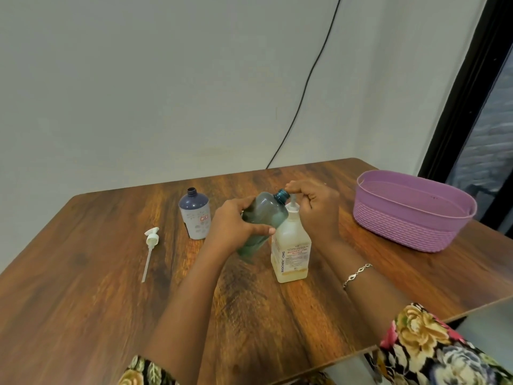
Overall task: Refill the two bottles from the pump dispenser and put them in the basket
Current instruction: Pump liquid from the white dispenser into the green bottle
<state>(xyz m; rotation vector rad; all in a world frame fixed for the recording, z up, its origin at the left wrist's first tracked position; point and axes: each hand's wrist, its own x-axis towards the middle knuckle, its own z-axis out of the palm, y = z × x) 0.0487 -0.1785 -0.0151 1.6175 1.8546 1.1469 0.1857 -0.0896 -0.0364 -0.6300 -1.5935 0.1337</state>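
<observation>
Table [83, 301] — 2 btls [261, 215] [194, 215], 1 dispenser [291, 245], 1 basket [402, 226]

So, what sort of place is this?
Probably an ordinary room in a home or small office; I cannot tell which. A wooden table stands by a plain wall, with a cable on it and a dark window frame at right.

Wooden table [83, 273] against pale wall [138, 79]; black cable [305, 90] down it; perhaps a window [488, 140] at right.
</observation>
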